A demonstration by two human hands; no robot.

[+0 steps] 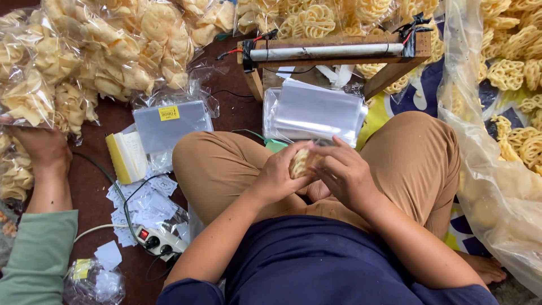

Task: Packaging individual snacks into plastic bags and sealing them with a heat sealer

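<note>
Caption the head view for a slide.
Seated cross-legged, left hand and right hand hold a cracker near a stack of bags.

Hemmed in at floor level: the left hand [278, 174] and right hand [345, 175] meet between raised knees, leaving a narrow lane at twelve o'clock toward the stack of clear bags [316, 112] and the wooden sealer [333, 53]. Bagged crackers [96, 56] wall off ten o'clock; a big open sack [497, 186] blocks three. Paper slips [141, 200] and a power strip [161, 240] clutter eight, possibly over cables.
</note>
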